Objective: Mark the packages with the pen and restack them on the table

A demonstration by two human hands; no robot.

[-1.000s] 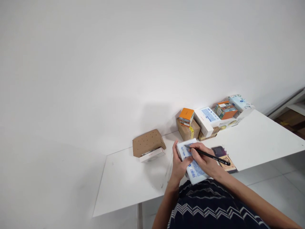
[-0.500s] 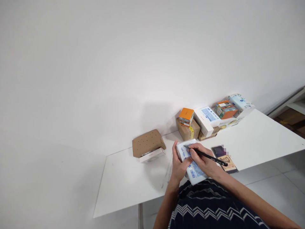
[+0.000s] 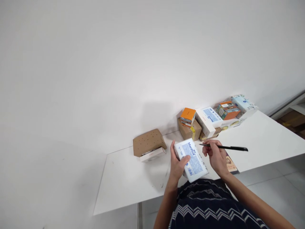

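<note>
Packet | between left fingers and thumb | pen: in right fingers

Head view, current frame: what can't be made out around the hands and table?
All in the head view:
White packet: underside hidden by its upper face; smallest print too small to read.
Left hand: some fingers hidden by the packet.
Flat picture item: partly covered by the right hand.
Shelf: cut off by the right edge.
</note>
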